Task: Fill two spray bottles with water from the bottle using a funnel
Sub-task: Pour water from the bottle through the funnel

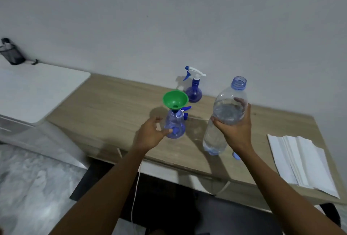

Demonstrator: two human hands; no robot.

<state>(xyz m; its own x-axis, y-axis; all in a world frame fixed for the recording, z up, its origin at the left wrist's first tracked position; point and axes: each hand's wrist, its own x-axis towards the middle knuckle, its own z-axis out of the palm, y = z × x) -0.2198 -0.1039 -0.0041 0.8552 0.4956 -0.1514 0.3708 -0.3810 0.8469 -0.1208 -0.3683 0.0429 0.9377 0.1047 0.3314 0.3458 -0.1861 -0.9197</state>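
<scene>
Now, left hand [150,133]: half open, fingers loosely curved, thumb tip touching the low side of the near spray bottle [174,123] from 9 o'clock.
Right hand [234,129]: fingers and thumb wrapped round the middle of the water bottle [225,110].
Water bottle: uncapped, partly full, tilted with its mouth toward 1 o'clock; at 3 o'clock of the near spray bottle, apart from it.
Funnel [175,100]: green, upright in the near spray bottle's neck.
Near spray bottle: upright mid-counter [112,107]; a loose trigger head [185,111] lies just behind it at 1 o'clock.
Far spray bottle [194,92]: trigger fitted, at 12 o'clock by the wall.
Cap [236,155]: blue, on the counter by the right wrist.
Paper stack [300,161]: white, at 4 o'clock.
</scene>
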